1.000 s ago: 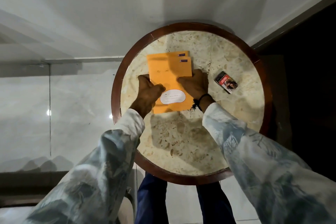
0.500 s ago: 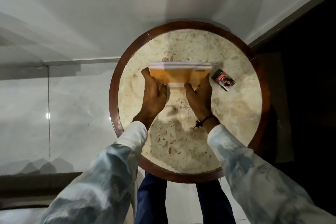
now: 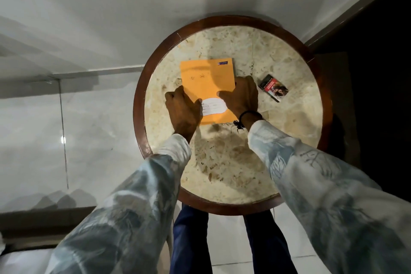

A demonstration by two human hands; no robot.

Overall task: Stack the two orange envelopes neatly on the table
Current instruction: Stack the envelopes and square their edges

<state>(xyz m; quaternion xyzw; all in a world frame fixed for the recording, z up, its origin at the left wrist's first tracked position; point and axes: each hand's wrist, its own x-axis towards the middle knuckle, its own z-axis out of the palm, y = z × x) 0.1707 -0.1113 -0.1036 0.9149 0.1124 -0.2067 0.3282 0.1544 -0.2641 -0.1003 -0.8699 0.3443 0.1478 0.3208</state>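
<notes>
The orange envelopes (image 3: 208,80) lie flat on the round marble table (image 3: 278,131), squared up so that only the top one shows, with a white label near its close end and a small blue logo at its far right corner. My left hand (image 3: 183,111) grips the stack's left edge, thumb on top. My right hand (image 3: 241,97) holds the right edge, thumb across the face near the label. The lower envelope is hidden beneath the top one.
A small red and black packet (image 3: 275,90) lies on the table just right of my right hand. The table has a dark wooden rim (image 3: 139,104). White walls stand behind and a glossy tiled floor spreads to the left. My legs are under the near edge.
The envelopes lay slightly offset, were stood on edge and tapped together half a second ago, and now lie flat again with edges aligned. Both hands stayed on the sides.
</notes>
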